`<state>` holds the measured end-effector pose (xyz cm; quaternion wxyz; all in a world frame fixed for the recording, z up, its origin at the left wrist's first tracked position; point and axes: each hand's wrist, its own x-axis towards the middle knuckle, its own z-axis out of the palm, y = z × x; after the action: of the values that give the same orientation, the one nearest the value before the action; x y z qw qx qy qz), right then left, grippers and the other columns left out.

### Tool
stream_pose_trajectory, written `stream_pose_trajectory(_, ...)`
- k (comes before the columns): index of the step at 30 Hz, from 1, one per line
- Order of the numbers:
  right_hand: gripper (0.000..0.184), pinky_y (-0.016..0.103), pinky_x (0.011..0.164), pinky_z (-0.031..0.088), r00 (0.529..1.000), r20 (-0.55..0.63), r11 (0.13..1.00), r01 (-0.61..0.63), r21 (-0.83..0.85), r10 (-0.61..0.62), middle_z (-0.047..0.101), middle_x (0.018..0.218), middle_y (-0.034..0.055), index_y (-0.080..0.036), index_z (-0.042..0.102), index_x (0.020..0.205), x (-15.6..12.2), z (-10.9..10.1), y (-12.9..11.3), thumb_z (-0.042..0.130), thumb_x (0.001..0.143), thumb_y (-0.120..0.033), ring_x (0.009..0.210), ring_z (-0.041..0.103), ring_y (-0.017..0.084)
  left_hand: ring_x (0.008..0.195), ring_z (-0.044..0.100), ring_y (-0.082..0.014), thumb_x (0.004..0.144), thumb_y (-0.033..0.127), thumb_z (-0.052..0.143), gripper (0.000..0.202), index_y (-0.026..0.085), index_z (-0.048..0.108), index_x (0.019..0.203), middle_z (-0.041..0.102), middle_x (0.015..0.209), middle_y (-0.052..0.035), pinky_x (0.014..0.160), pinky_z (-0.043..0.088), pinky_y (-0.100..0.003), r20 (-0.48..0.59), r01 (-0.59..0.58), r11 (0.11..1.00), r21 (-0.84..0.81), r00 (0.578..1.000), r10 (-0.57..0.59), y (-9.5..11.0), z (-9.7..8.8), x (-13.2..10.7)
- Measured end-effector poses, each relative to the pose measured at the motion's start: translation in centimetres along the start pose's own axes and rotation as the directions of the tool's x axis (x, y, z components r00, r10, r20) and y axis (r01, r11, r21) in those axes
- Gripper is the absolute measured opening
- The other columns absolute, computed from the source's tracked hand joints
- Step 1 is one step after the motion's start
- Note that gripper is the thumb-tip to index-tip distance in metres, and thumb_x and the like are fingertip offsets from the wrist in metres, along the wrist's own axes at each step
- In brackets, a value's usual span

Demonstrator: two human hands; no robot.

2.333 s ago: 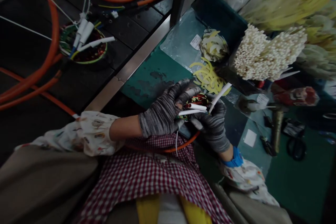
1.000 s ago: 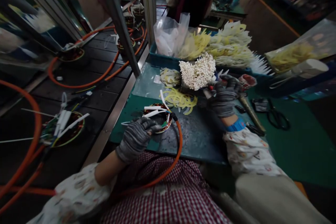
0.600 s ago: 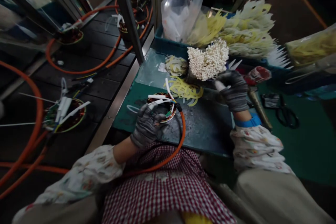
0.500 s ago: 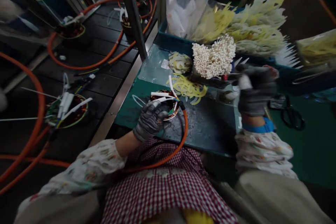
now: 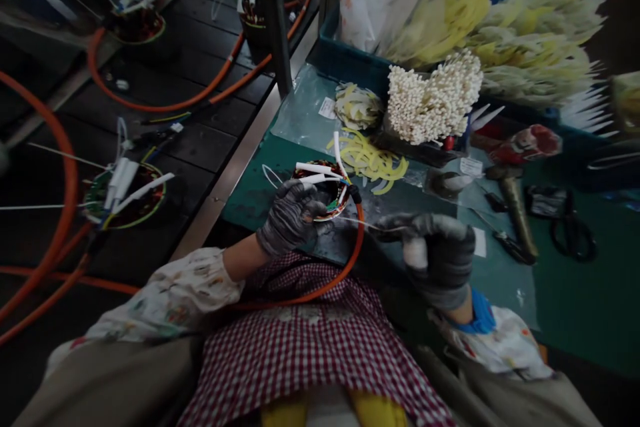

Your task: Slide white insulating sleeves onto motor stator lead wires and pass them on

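Note:
On the green table mat lies a round motor stator (image 5: 321, 213) with copper windings, several white sleeves and a blue wire. My left hand (image 5: 290, 217), in a grey striped glove, is closed on its near left rim. An orange cable (image 5: 359, 240) leaves the stator on the right and curves down across my lap. To the right, my gloved right hand (image 5: 440, 257) pinches a thin white cord (image 5: 356, 221) that runs taut toward the stator's near edge. The finger pads hide the cord's end. A loop of thin cord sticks out at the stator's left.
Yellow curved strips (image 5: 375, 163) lie just behind the stator, by a bundle of white sleeves (image 5: 433, 103). A hammer (image 5: 515, 207) and black scissors (image 5: 573, 233) lie at right. Teal bins hold pale strips (image 5: 535, 47). Another stator (image 5: 135, 197) stands left, past the metal edge.
My right hand has come left and down from beside the white bundle, nearer the stator, uncovering the hammer. My left hand keeps its hold. The view has shifted slightly.

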<state>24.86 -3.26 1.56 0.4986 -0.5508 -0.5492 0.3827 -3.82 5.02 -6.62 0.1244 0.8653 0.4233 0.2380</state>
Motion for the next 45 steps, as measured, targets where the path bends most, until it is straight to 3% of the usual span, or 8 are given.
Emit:
stream_pose_trajectory(4, 0.044, 0.034, 0.051, 0.06, 0.887, 0.398, 0.966, -0.26, 0.01, 0.234, 0.058, 0.049, -0.0054, -0.027, 0.085, 0.094, -2.2, -0.2, -0.9, 0.065, 0.109, -0.063, 0.038, 0.05, 0.015, 0.131, 0.074, -0.0336, 0.101, 0.057, 0.074, 0.03, 0.03, 0.081, 0.109, 0.083, 0.123, -0.0077, 0.124, 0.057, -0.064, -0.078, -0.053, 0.997, 0.054, 0.995, 0.057, 0.4, 0.0, -0.1)
stream_pose_trajectory(11, 0.025, 0.032, 0.074, 0.062, 0.922, 0.386, 0.831, 0.205, -0.517, 0.012, 0.087, 0.098, 0.0078, -0.025, 0.086, 0.113, 3.9, 4.6, 0.7, 0.073, 0.108, -0.046, 0.082, 0.081, 0.023, 0.119, 0.076, -0.0295, 0.097, 0.049, 0.08, 0.023, 0.027, 0.08, 0.101, 0.083, 0.114, -0.0052, 0.117, 0.06, -0.053, -0.245, -0.097, 0.993, 0.066, 0.963, 0.11, 0.9, 0.1, 0.3)
stream_pose_trajectory(16, 0.033, 0.035, 0.063, 0.047, 0.868, 0.496, 0.644, 0.368, -0.671, 0.022, 0.082, 0.083, 0.011, -0.019, 0.085, 0.108, 8.7, 7.2, 0.0, 0.071, 0.111, -0.049, 0.07, 0.072, 0.025, 0.114, 0.076, -0.0297, 0.092, 0.048, 0.087, 0.024, 0.026, 0.079, 0.094, 0.082, 0.113, -0.0064, 0.109, 0.063, -0.05, -0.288, -0.061, 0.997, 0.043, 0.955, 0.071, 1.1, 0.4, 0.5)
stream_pose_trajectory(23, 0.034, 0.036, 0.085, 0.063, 0.896, 0.422, 0.973, 0.204, -0.11, -0.14, 0.089, 0.106, 0.0075, -0.02, 0.086, 0.113, 9.0, 6.8, 0.4, 0.064, 0.112, -0.046, 0.092, 0.08, 0.022, 0.12, 0.077, -0.0307, 0.095, 0.045, 0.083, 0.023, 0.026, 0.084, 0.108, 0.084, 0.118, -0.0061, 0.119, 0.057, -0.051, -0.256, -0.089, 0.996, -0.016, 0.963, 0.082, 1.1, 0.2, 0.9)
stream_pose_trajectory(26, 0.031, 0.037, 0.09, 0.067, 0.825, 0.556, 0.995, 0.08, 0.056, -0.097, 0.089, 0.11, 0.0062, -0.021, 0.086, 0.116, 9.1, 5.5, 0.6, 0.071, 0.109, -0.047, 0.098, 0.082, 0.022, 0.116, 0.077, -0.0301, 0.094, 0.048, 0.083, 0.029, 0.026, 0.083, 0.113, 0.083, 0.114, -0.0059, 0.117, 0.058, -0.05, -0.307, -0.111, 0.994, 0.017, 0.945, 0.11, 1.1, 0.2, 1.0)
stream_pose_trajectory(37, 0.015, 0.037, 0.087, 0.072, 0.875, 0.467, 0.991, 0.124, 0.041, -0.129, 0.09, 0.105, 0.0063, -0.022, 0.084, 0.107, 9.0, 4.9, 1.1, 0.08, 0.1, -0.034, 0.094, 0.084, 0.023, 0.109, 0.077, -0.029, 0.091, 0.05, 0.087, 0.026, 0.026, 0.077, 0.095, 0.081, 0.105, -0.0048, 0.113, 0.062, -0.052, -0.282, -0.097, 0.995, 0.034, 0.954, 0.103, 1.1, 0.2, 1.1)
stream_pose_trajectory(43, 0.026, 0.038, 0.09, 0.07, 0.753, 0.604, 0.954, 0.298, 0.037, -0.259, 0.088, 0.108, 0.007, -0.025, 0.086, 0.114, 7.8, 4.5, 3.8, 0.079, 0.107, -0.049, 0.096, 0.082, 0.023, 0.117, 0.073, -0.0294, 0.091, 0.052, 0.09, 0.032, 0.025, 0.076, 0.101, 0.079, 0.116, -0.0079, 0.113, 0.061, -0.049, -0.334, -0.083, 0.994, 0.073, 0.937, 0.102, 1.4, 0.4, 0.6)
stream_pose_trajectory(45, 0.03, 0.037, 0.086, 0.069, 0.776, 0.591, 0.958, 0.286, -0.022, -0.219, 0.087, 0.11, 0.0062, -0.028, 0.084, 0.124, 7.0, 4.2, 4.9, 0.079, 0.107, -0.052, 0.094, 0.082, 0.023, 0.117, 0.073, -0.0294, 0.088, 0.052, 0.092, 0.035, 0.025, 0.075, 0.102, 0.078, 0.118, -0.0083, 0.113, 0.06, -0.049, -0.35, -0.073, 0.995, 0.069, 0.932, 0.093, 1.4, 0.6, 0.4)
